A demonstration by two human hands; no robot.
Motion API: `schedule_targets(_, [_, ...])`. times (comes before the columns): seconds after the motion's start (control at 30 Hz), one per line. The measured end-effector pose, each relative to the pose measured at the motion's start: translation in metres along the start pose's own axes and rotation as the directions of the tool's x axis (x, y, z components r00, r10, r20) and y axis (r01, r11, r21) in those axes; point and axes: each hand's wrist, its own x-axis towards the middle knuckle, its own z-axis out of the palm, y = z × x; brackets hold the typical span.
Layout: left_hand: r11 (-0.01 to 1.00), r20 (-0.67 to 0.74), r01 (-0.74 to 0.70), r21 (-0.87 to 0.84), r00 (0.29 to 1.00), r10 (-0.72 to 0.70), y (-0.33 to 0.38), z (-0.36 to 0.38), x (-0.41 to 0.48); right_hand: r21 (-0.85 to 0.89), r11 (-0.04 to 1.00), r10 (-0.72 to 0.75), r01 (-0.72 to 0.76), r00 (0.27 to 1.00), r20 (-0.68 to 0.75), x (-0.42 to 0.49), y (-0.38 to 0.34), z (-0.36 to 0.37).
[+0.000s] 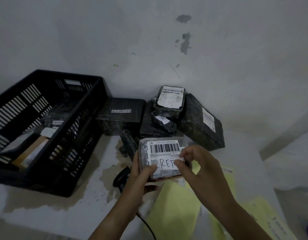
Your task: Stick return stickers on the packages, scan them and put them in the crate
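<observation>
My left hand (pixel 141 172) grips a small clear-wrapped package (pixel 143 151) from its left side and underneath, thumb on the label. The package bears a white label with a barcode (pixel 164 147). My right hand (pixel 196 163) pinches a white sticker (pixel 168 164) with handwritten "RET…" letters against that label, fingers covering its right end. A black slatted crate (pixel 50 132) stands at the left and holds several wrapped packages (pixel 45 130). A black handheld scanner (pixel 121 179) lies on the table just left of my left wrist, its cable running toward me.
Several black-wrapped packages (pixel 200 122) are piled against the wall behind the held one, some with white labels. Yellow sticker sheets (pixel 177 201) lie on the table under and right of my hands. The table's right edge (pixel 269 179) runs close by.
</observation>
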Motion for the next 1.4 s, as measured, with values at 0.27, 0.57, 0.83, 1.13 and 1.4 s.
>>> schedule_targets(0.27, [1.000, 0.015, 0.006, 0.019, 1.000, -0.006, 0.002, -0.012, 0.000, -0.117, 0.991, -0.064, 0.058, 0.997, -0.044, 0.001, -0.007, 0.016])
schedule_targets(0.57, [0.999, 0.001, 0.039, 0.011, 0.999, -0.039, -0.006, -0.012, 0.003, -0.370, 0.927, -0.109, 0.059, 0.987, -0.114, -0.003, -0.006, 0.023])
schedule_targets(0.83, [0.996, 0.076, 0.058, -0.062, 0.996, -0.054, 0.003, -0.014, 0.007, 0.325, 0.900, 0.325, -0.291, 0.944, -0.055, -0.002, -0.002, 0.020])
schedule_targets(1.13, [0.997, 0.109, 0.010, 0.072, 0.994, -0.018, 0.018, -0.004, 0.004, 0.430, 0.874, 0.254, -0.225, 0.967, -0.009, -0.007, -0.014, 0.032])
schedule_targets(1.4, [0.953, -0.017, -0.160, 0.258, 0.985, 0.170, 0.022, 0.001, -0.001, 0.300, 0.932, 0.238, -0.203, 0.967, -0.087, -0.008, 0.000, 0.048])
